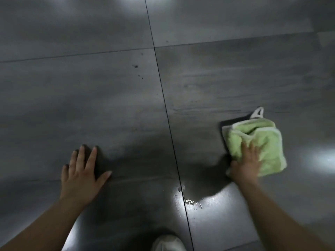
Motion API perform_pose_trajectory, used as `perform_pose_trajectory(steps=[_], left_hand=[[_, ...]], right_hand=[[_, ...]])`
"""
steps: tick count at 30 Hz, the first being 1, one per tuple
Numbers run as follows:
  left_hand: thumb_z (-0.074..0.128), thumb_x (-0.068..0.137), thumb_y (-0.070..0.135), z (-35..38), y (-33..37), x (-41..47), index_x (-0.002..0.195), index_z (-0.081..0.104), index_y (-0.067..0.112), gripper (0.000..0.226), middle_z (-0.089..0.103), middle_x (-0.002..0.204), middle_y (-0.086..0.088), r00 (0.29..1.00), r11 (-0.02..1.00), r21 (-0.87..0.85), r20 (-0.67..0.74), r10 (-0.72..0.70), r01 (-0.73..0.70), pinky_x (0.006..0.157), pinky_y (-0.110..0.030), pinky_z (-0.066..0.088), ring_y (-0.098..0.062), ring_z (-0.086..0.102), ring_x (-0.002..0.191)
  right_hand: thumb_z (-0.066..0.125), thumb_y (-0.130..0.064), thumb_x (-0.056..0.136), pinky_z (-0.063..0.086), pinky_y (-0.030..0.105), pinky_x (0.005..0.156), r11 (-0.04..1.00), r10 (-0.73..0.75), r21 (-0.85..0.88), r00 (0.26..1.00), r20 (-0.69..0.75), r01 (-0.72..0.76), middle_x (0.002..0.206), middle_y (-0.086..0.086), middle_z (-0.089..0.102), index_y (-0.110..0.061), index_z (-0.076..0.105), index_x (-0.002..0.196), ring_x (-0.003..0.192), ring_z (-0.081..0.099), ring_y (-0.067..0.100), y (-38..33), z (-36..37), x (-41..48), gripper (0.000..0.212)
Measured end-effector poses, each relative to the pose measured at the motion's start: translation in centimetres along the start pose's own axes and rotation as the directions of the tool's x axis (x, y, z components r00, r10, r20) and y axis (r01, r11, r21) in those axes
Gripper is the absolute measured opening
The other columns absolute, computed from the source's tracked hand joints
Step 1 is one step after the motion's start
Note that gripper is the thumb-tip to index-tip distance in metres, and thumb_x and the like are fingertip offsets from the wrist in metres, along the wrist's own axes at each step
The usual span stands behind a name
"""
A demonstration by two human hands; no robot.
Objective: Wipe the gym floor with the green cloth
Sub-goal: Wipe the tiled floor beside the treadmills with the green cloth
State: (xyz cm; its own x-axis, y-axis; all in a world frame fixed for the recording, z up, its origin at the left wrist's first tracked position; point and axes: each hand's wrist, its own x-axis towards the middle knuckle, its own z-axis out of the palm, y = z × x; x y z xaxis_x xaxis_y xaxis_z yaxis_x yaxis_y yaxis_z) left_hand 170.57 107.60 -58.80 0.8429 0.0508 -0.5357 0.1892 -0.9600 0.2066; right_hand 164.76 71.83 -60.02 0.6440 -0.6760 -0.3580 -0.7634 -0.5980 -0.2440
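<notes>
The folded green cloth (261, 142), edged in white with a white loop at its far corner, lies on the dark grey tiled gym floor (108, 105) at the right. My right hand (244, 163) presses flat on the cloth's near left part, fingers spread over it. My left hand (81, 171) rests flat on the bare floor at the left, fingers apart, holding nothing. Faint wet streaks mark the tile beyond the cloth.
Dark specks (135, 66) dot the floor near the tile joint (166, 109) that runs from top to bottom. A small wet patch (190, 201) glints near the joint in front of me. The toe of a white shoe (168, 243) shows at the bottom edge.
</notes>
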Motion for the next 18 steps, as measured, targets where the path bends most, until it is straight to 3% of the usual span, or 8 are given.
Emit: perform_pose_trajectory(steps=[2, 3, 5, 8, 10, 14, 16, 18], left_hand=[[0.034, 0.063, 0.059, 0.7, 0.2, -0.8, 0.141, 0.022, 0.018, 0.089, 0.014, 0.154, -0.017, 1.0, 1.0, 0.011, -0.001, -0.006, 0.006, 0.113, -0.054, 0.015, -0.033, 0.009, 0.143], [0.033, 0.063, 0.06, 1.0, 0.2, -1.2, 0.142, 0.021, 0.018, 0.09, 0.014, 0.154, -0.018, 1.0, 1.0, 0.018, 0.006, -0.005, 0.005, 0.112, -0.054, 0.015, -0.033, 0.009, 0.143], [0.022, 0.057, 0.069, 1.3, 0.2, -1.8, 0.142, 0.021, 0.018, 0.099, 0.013, 0.154, -0.017, 1.0, 0.999, 0.034, 0.018, -0.015, 0.014, 0.112, -0.053, 0.015, -0.032, 0.008, 0.143], [0.017, 0.051, 0.071, 1.4, 0.0, -2.1, 0.141, 0.021, 0.02, 0.104, 0.011, 0.155, -0.014, 0.999, 1.0, 0.027, 0.033, 0.001, -0.002, 0.113, -0.05, 0.014, -0.03, 0.007, 0.144], [0.028, 0.059, 0.065, 1.1, 0.0, -2.0, 0.142, 0.021, 0.021, 0.094, 0.008, 0.155, -0.012, 0.999, 1.0, 0.027, 0.045, -0.005, 0.004, 0.114, -0.049, 0.012, -0.028, 0.004, 0.144], [0.021, 0.055, 0.07, 1.1, -0.9, -2.2, 0.142, 0.018, 0.022, 0.1, 0.006, 0.156, -0.011, 0.997, 0.998, 0.053, 0.066, 0.042, -0.045, 0.116, -0.047, 0.009, -0.027, 0.003, 0.144], [0.012, 0.047, 0.071, 1.1, -1.2, -2.2, 0.142, 0.016, 0.021, 0.107, 0.005, 0.156, -0.011, 0.995, 0.996, 0.071, 0.083, 0.056, -0.062, 0.116, -0.047, 0.008, -0.028, 0.002, 0.144], [0.008, 0.046, 0.071, 1.2, -1.2, -2.1, 0.142, 0.013, 0.023, 0.108, 0.001, 0.156, -0.01, 0.994, 0.996, 0.064, 0.093, 0.052, -0.058, 0.116, -0.045, 0.004, -0.026, -0.002, 0.144]], right_hand=[[0.042, -0.006, 0.079, 0.005, 0.055, 0.113, 1.0, -0.021, -0.005, 1.0, -0.016, 0.021, 0.154, 0.017, 0.017, -0.009, 0.025, 0.143, 0.143, 0.009, 0.032, -3.6, 3.4, -3.8, 0.067], [0.039, -0.011, 0.07, 0.014, 0.06, 0.109, 0.988, -0.148, -0.041, 0.987, -0.064, 0.146, 0.149, 0.02, 0.029, -0.01, 0.032, 0.14, 0.14, 0.019, 0.036, -5.1, 5.6, -6.1, 0.07], [0.033, -0.023, 0.054, 0.028, 0.057, 0.104, 0.842, -0.533, -0.131, 0.845, -0.043, 0.524, 0.137, 0.016, 0.047, -0.016, 0.044, 0.124, 0.136, 0.026, 0.034, -6.4, 9.2, -10.5, 0.071], [0.035, -0.026, 0.056, 0.001, 0.035, 0.113, 0.575, -0.793, -0.146, 0.592, 0.143, 0.805, 0.136, -0.001, 0.035, -0.027, 0.044, 0.117, 0.144, -0.009, 0.012, -2.4, 8.5, -11.3, 0.061], [0.038, -0.027, 0.058, -0.003, 0.032, 0.114, 0.458, -0.819, -0.266, 0.519, 0.244, 0.848, 0.146, 0.0, 0.025, -0.026, 0.044, 0.116, 0.143, -0.013, 0.011, 3.1, 6.2, -10.0, 0.058], [0.038, -0.034, 0.076, -0.005, 0.036, 0.115, 0.462, -0.776, -0.357, 0.565, 0.28, 0.812, 0.157, 0.002, -0.011, -0.019, 0.043, 0.117, 0.144, -0.009, 0.022, 12.6, 3.3, -12.4, 0.044], [0.024, -0.039, 0.09, -0.006, 0.038, 0.115, 0.362, -0.832, -0.393, 0.483, 0.272, 0.845, 0.157, 0.006, -0.009, -0.021, 0.043, 0.117, 0.144, -0.008, 0.025, 13.0, 4.4, -13.8, 0.038], [0.033, -0.046, 0.083, -0.007, 0.04, 0.115, 0.279, -0.886, -0.381, 0.389, 0.252, 0.882, 0.156, 0.007, 0.009, -0.025, 0.045, 0.114, 0.145, -0.005, 0.025, 9.5, 6.1, -13.0, 0.04]])
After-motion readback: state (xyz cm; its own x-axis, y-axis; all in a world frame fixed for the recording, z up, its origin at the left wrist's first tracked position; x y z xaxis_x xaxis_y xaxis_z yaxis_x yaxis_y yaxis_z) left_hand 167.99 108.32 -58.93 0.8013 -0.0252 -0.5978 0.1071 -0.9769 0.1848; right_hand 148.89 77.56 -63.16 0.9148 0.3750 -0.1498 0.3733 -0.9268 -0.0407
